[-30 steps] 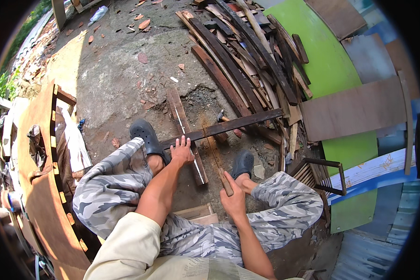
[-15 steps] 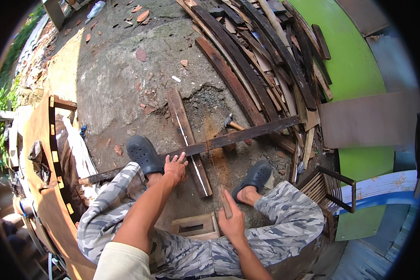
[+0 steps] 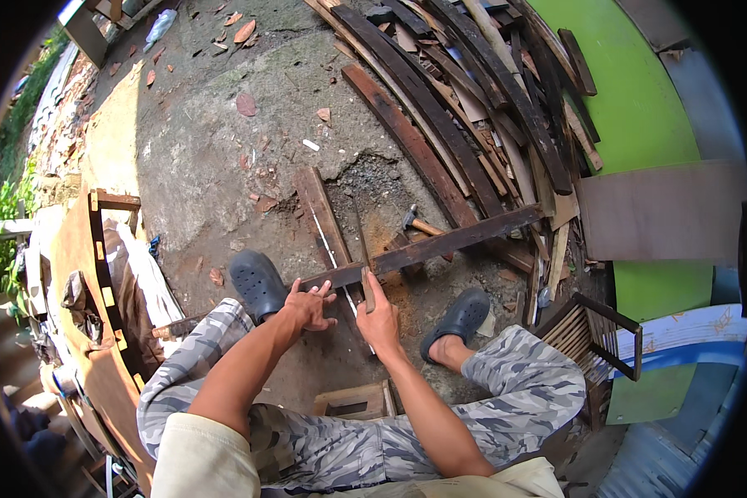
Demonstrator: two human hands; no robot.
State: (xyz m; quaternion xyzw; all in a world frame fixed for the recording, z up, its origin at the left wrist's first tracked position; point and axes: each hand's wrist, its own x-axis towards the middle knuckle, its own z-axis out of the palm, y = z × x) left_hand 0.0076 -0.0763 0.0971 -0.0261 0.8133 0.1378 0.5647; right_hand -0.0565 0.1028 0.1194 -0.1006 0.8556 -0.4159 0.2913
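A long dark wooden plank (image 3: 461, 240) lies crosswise in front of me, resting over a shorter brown board (image 3: 315, 199). My left hand (image 3: 310, 307) presses on the plank with its fingers spread. My right hand (image 3: 379, 322) grips the wooden handle of a handsaw (image 3: 359, 232). Its thin blade crosses the plank just right of my left hand and points away from me. Orange-brown sawdust (image 3: 398, 292) is scattered on the ground beside the cut. Part of the handle is hidden inside my fingers.
A hammer (image 3: 426, 227) lies just beyond the plank. Behind it on the right is a large pile of old timber (image 3: 465, 108). My feet in dark clogs (image 3: 257, 282) flank the work. A small wooden frame (image 3: 353, 400) sits between my legs, and a slatted wooden piece (image 3: 589, 336) stands at right.
My right hand has pushed the handsaw forward, away from my body, up to the plank's near edge. My left hand stays on the plank. The view has shifted slightly.
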